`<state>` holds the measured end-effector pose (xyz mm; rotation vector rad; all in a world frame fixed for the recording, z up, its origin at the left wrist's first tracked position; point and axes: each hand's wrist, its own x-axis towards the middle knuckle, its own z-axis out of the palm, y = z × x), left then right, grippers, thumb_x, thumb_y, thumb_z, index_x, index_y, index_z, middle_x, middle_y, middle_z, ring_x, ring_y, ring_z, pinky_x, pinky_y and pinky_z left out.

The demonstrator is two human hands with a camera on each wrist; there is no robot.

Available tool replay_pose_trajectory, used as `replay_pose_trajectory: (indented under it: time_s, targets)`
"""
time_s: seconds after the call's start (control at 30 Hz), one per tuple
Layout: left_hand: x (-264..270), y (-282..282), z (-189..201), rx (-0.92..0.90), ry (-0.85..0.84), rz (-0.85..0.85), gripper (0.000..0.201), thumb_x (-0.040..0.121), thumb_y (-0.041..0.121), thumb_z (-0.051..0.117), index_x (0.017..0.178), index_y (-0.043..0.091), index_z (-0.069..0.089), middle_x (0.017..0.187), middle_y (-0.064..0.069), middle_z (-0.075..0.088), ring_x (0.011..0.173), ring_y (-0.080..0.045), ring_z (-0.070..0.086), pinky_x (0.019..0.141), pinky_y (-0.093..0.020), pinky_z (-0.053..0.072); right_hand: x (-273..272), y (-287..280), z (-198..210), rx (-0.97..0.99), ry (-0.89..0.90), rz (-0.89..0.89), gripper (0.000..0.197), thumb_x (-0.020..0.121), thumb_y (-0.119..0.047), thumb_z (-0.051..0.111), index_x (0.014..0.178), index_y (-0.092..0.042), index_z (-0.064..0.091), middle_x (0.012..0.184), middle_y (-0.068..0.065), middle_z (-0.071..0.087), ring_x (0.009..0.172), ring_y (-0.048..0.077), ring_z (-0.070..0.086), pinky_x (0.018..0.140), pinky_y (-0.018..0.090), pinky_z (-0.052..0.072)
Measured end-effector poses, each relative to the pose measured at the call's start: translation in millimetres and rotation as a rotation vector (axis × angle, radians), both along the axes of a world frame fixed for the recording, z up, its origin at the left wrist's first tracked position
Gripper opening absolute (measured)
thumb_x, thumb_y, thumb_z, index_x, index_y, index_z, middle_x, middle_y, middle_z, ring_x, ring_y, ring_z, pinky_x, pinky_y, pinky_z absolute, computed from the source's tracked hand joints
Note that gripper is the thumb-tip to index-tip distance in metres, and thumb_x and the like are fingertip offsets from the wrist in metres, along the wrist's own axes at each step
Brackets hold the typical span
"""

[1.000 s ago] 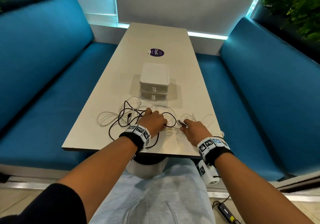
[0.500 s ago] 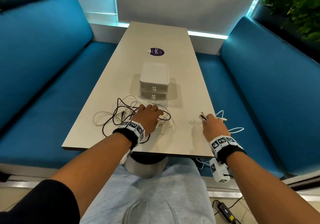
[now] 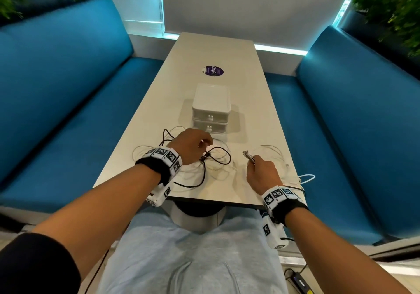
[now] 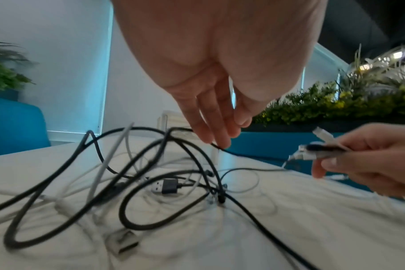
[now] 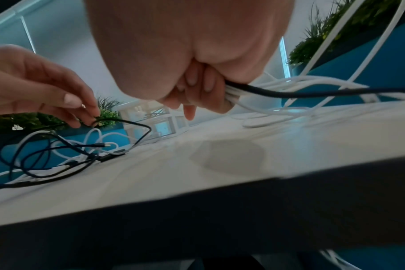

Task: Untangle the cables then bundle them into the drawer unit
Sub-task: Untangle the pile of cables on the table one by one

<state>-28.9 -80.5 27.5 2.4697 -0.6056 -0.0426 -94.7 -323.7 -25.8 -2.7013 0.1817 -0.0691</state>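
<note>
A tangle of black and white cables [image 3: 204, 164] lies on the near end of the table [image 3: 227, 50], in front of the white two-drawer unit [image 3: 211, 109], whose drawers are closed. My left hand [image 3: 204, 143] hovers over the tangle and pinches a raised loop of the black cable [image 5: 127, 122] at its fingertips [image 4: 217, 142]. To the right, my right hand [image 3: 253, 160] grips a bunch of cable ends [image 4: 317, 151], white ones and one black. Freed white cable [image 3: 272, 155] trails from it across the table's right side, and a loop [image 3: 306, 178] hangs over the edge.
Blue benches [image 3: 68, 100] run along both sides of the table. A purple sticker [image 3: 212, 70] lies beyond the drawer unit. A power adapter [image 3: 300, 282] is on the floor at the lower right. Plants stand in both far corners.
My right hand pulled the cable ends out to the right, then came partway back. My left hand lifted off the tangle and now pinches a black loop.
</note>
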Motion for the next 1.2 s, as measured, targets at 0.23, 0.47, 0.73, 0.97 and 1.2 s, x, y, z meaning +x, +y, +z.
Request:
replay_pose_trajectory:
  time_s: [0.23, 0.47, 0.73, 0.97, 1.2]
  targets:
    - [-12, 27, 15, 0.031, 0.054, 0.010, 0.009, 0.085, 0.027, 0.062, 0.081, 0.025, 0.070, 0.084, 0.009, 0.069, 0.075, -0.006, 0.061, 0.075, -0.029, 0.051, -4, 21, -9, 0.049, 0.134, 0.195, 0.027, 0.101, -0.021, 0.040, 0.109, -0.007, 0.061, 0.100, 0.021, 0.068, 0.095, 0.040, 0.061, 0.081, 0.042, 0.048]
    - [-28, 50, 18, 0.410, 0.325, -0.130, 0.046, 0.064, 0.065, 0.079, 0.085, 0.025, 0.070, 0.086, 0.007, 0.067, 0.079, -0.011, 0.062, 0.072, -0.028, 0.051, -8, 42, -6, 0.119, 0.115, 0.233, 0.021, 0.100, -0.020, 0.040, 0.103, -0.017, 0.061, 0.095, 0.014, 0.069, 0.090, 0.035, 0.062, 0.074, 0.033, 0.044]
    - [-32, 43, -7, 0.335, 0.282, -0.177, 0.016, 0.086, 0.034, 0.073, 0.077, 0.021, 0.070, 0.070, 0.008, 0.064, 0.070, -0.013, 0.058, 0.066, -0.024, 0.044, -10, 43, -3, 0.143, 0.151, 0.218, 0.021, 0.101, -0.023, 0.037, 0.104, -0.019, 0.058, 0.090, 0.007, 0.065, 0.086, 0.033, 0.062, 0.069, 0.028, 0.037]
    - [-31, 18, -21, 0.312, -0.006, -0.132, 0.018, 0.088, 0.030, 0.071, 0.093, 0.017, 0.059, 0.094, 0.004, 0.050, 0.089, -0.023, 0.057, 0.070, -0.032, 0.042, -12, 40, 0, 0.144, 0.139, 0.255, 0.022, 0.100, -0.021, 0.038, 0.103, -0.017, 0.059, 0.100, 0.011, 0.069, 0.093, 0.033, 0.062, 0.073, 0.032, 0.041]
    - [-38, 41, -6, 0.561, 0.126, 0.052, 0.066, 0.088, 0.078, 0.033, 0.079, 0.017, 0.058, 0.081, -0.001, 0.063, 0.073, -0.020, 0.059, 0.063, -0.030, 0.042, -10, 44, -8, 0.110, 0.164, 0.254, 0.024, 0.101, -0.025, 0.037, 0.103, -0.017, 0.059, 0.099, 0.012, 0.069, 0.094, 0.034, 0.061, 0.079, 0.037, 0.046]
